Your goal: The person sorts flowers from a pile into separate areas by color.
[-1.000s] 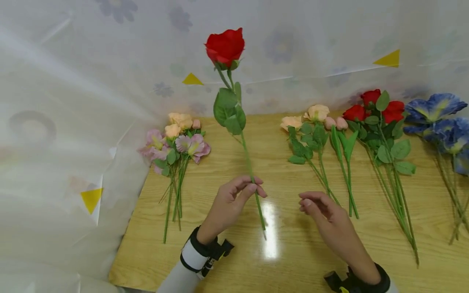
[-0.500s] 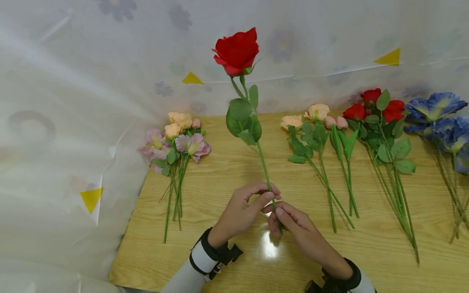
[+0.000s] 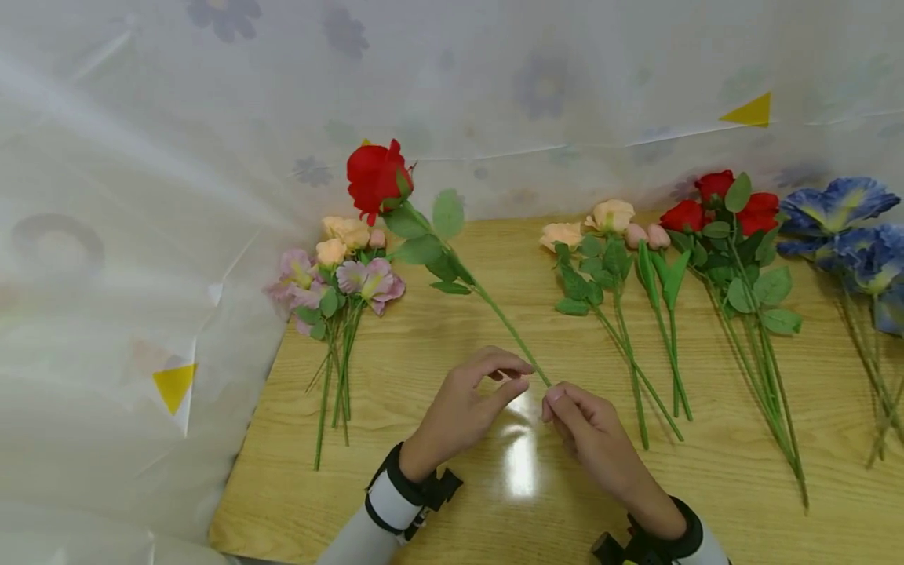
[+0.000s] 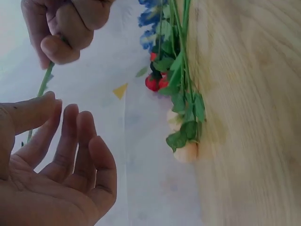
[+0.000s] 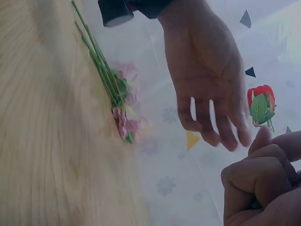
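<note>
A single red rose [image 3: 376, 180] on a long green stem leans up and to the left in the head view. My right hand [image 3: 600, 439] pinches the lower stem between thumb and curled fingers; the stem's bottom end is hidden in that hand. Beside the stem is my left hand [image 3: 466, 408], its thumb and forefinger parted, its fingers gently bent and gripping nothing. In the left wrist view the stem [image 4: 44, 82] runs up behind the left thumb and forefinger into the right hand's fist [image 4: 70, 33]. The right wrist view shows the left hand's fingers spread loosely.
On the wooden table [image 3: 452, 502], a mixed bunch of mauve and peach flowers [image 3: 346, 271] lies left. To the right lie peach roses [image 3: 610, 217], pink tulips [image 3: 657, 237], red roses [image 3: 759, 213] and blue flowers [image 3: 872, 259]. A pale patterned curtain [image 3: 551, 47] hangs behind and left.
The right hand has come in from the right and taken the lower stem. The left hand has loosened its pinch. The rose's head has tipped down and to the left.
</note>
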`<state>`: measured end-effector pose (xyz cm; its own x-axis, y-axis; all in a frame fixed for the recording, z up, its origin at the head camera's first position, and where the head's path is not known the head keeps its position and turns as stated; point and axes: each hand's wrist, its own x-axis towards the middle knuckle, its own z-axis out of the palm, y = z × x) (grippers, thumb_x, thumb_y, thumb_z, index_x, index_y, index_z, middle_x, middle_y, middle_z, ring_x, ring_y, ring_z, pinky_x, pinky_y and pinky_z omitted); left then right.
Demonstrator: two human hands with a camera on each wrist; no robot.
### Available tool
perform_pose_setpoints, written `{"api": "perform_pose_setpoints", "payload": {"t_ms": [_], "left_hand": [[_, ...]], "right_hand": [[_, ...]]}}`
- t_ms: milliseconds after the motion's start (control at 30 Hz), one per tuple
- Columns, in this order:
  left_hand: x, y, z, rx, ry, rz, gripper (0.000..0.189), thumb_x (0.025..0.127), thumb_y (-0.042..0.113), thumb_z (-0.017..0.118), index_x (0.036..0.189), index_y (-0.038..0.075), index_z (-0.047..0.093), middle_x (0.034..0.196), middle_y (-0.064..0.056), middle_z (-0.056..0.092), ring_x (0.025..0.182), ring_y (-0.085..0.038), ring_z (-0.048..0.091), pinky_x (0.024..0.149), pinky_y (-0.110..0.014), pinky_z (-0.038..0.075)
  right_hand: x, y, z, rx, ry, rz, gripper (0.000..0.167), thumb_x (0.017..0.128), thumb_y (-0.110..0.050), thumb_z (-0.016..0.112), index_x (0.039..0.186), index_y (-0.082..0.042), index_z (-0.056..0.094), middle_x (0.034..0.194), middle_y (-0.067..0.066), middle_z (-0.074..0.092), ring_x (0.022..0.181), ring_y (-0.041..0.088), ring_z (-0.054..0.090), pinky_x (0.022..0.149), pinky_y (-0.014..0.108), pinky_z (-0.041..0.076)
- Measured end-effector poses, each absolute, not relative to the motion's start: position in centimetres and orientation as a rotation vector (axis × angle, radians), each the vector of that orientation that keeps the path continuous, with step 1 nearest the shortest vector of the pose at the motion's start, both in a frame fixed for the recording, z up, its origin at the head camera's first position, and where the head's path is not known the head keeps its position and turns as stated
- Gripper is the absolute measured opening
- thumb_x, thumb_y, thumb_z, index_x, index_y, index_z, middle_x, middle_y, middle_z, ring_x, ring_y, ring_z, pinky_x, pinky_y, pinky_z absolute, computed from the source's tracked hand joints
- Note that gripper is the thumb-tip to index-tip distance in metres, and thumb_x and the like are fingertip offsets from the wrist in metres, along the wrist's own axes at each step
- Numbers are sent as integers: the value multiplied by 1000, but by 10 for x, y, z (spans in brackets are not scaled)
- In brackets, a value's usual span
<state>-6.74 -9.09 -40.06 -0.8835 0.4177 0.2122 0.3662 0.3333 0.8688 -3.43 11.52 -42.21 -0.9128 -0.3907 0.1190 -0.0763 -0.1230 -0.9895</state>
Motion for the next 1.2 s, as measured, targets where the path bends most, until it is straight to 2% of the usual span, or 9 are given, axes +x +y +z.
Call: {"api": "perform_pose_setpoints", "payload": {"t_ms": [167, 300, 433, 633, 733, 867, 967, 1100, 1200], "left_hand": [[-67, -117, -414, 578, 2704, 1471, 28, 101, 28, 59, 125, 16, 62, 122, 0, 62, 111, -17, 61, 92, -38, 53], [-70, -148, -417, 349, 2794, 1414, 29, 101, 27, 59, 127, 14, 61, 125, -8, 59, 115, -28, 58, 94, -46, 51], [-78, -180, -419, 110, 2869, 1379, 31, 101, 25, 58, 128, 10, 61, 127, -16, 56, 116, -33, 57, 95, -49, 50], [-96, -225, -432, -238, 2951, 1299, 31, 101, 16, 58, 128, 0, 60, 132, -24, 51, 120, -40, 51, 98, -53, 46], [-100, -242, -440, -362, 3045, 1223, 29, 98, 9, 60, 124, -4, 62, 129, -28, 52, 119, -44, 49, 99, -57, 42], [-101, -256, -449, -492, 3150, 1104, 26, 96, 5, 62, 120, -3, 64, 126, -29, 53, 120, -47, 47, 100, -60, 40], [-103, -261, -452, -563, 3161, 1033, 26, 96, 6, 61, 121, 0, 64, 128, -29, 52, 122, -49, 44, 101, -62, 38], [-105, -264, -453, -580, 3127, 917, 34, 97, 8, 59, 129, -2, 59, 133, -31, 49, 123, -52, 43, 102, -63, 37], [-106, -266, -454, -558, 3112, 831, 40, 97, 8, 58, 135, -5, 54, 135, -33, 47, 122, -52, 45, 102, -63, 39]], "right_hand": [[-41, 138, -423, -408, 2045, -2209, 34, 110, -14, 29, 89, 0, 51, 55, 5, 27, 38, 19, 19, 31, 26, 21], [-45, 165, -421, -197, 2184, -2185, 35, 110, -24, 33, 90, -1, 52, 56, 3, 29, 39, 20, 20, 33, 32, 21], [-45, 192, -424, 3, 2204, -2207, 38, 108, -31, 37, 91, 0, 52, 56, 1, 29, 42, 21, 19, 38, 37, 18], [-44, 229, -435, 119, 2217, -2296, 33, 107, -31, 39, 91, -6, 54, 57, -2, 32, 42, 21, 18, 39, 37, 14], [-42, 245, -437, 298, 2470, -2071, 34, 107, -35, 37, 93, -12, 57, 56, -5, 35, 40, 19, 23, 40, 37, 19], [-40, 263, -437, 574, 2728, -1650, 36, 106, -45, 33, 95, -21, 58, 56, -5, 40, 42, 19, 35, 43, 34, 29], [-38, 273, -439, 680, 2786, -1513, 33, 106, -46, 30, 97, -30, 57, 55, -3, 41, 44, 20, 35, 46, 34, 31], [-36, 281, -443, 733, 2870, -1327, 47, 107, -43, 22, 115, -18, 61, 49, 2, 35, 40, 21, 28, 43, 35, 27], [-38, 284, -446, 757, 2883, -1184, 64, 107, -40, 14, 135, 4, 50, 47, 5, 34, 38, 20, 25, 39, 34, 27]]}}
